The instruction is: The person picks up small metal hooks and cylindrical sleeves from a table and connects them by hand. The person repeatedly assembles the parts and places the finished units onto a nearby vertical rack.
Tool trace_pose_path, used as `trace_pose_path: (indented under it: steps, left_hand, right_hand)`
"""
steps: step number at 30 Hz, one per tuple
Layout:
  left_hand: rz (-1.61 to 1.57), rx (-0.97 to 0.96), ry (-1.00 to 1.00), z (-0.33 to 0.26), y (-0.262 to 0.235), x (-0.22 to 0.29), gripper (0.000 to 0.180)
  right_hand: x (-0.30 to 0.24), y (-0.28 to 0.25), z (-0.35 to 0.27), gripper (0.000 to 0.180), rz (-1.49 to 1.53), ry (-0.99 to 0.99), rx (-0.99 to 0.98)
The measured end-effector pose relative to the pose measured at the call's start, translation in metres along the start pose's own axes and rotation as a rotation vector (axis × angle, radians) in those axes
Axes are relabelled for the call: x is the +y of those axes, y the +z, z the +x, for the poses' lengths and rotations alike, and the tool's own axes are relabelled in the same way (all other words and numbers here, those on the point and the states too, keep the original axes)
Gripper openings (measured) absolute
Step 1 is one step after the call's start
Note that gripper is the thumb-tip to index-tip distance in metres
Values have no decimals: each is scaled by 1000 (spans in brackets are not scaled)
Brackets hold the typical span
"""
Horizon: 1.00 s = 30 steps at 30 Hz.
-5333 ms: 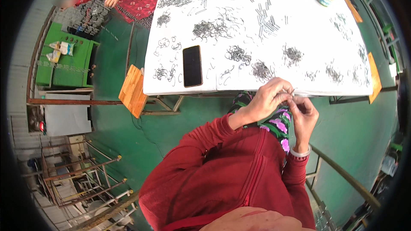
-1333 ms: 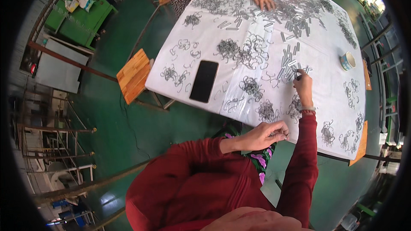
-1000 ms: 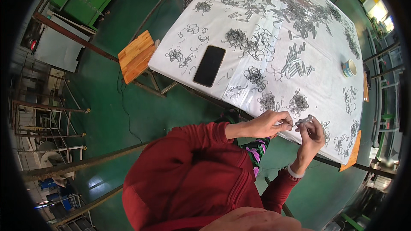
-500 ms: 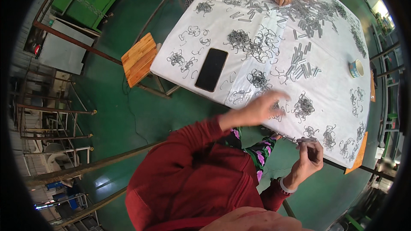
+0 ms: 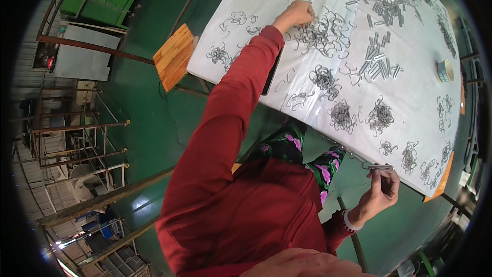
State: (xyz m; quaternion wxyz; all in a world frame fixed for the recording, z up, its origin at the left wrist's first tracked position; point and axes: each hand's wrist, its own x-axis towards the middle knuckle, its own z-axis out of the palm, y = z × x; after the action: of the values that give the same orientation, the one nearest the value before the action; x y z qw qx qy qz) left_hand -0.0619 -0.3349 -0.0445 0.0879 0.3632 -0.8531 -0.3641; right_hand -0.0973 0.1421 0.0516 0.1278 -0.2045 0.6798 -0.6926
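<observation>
My left hand (image 5: 297, 14) reaches far across the white-covered table (image 5: 307, 110) to a heap of wire S-hooks (image 5: 328, 31). Its fingers are bent together at the heap's edge; what is between them, if anything, is hidden. Beyond the table's near edge, my right hand (image 5: 380, 191) pinches a small metal bar piece (image 5: 380, 167) between thumb and fingers. A line of linked small metal parts (image 5: 353, 155) runs from that piece toward my lap. More hook heaps, such as a near pile of S-hooks (image 5: 380, 116), lie between my hands.
Loose metal bar pieces (image 5: 378, 59) lie mid-table, with a larger pile (image 5: 384, 0) behind. My left sleeve mostly covers a black phone (image 5: 271, 78). A paper cup (image 5: 445, 71) stands at right. A wooden stool (image 5: 174, 56) sits by the left corner.
My left hand has swung from the near hook piles to the far heap, its forearm now over the phone. My right hand keeps its hold. The other person's hand has left view.
</observation>
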Motion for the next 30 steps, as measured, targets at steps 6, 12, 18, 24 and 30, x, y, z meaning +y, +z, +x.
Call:
trace_pose_path:
  steps: [6,12,18,24,30]
  left_hand:
    - [-71,228,89,-6,-26,26,20]
    - [257,359,181,2,-20,-23,22]
    - [418,289,280,-55,-15,2,13]
    - [415,36,201,-72,4,-14,10]
    - [575,189,357,-74,24,-27,17]
  right_hand:
    - [-3,-10,-8,20,-32,-38,-26]
    - [-3,-14,-13,21,7,-61,-28]
    - [-10,-20,-18,23,-34,-93,-38]
    - [-13,-16,-17,22,-13,-109,-51]
    - [-18,-11,-19,22,3,-122,-73]
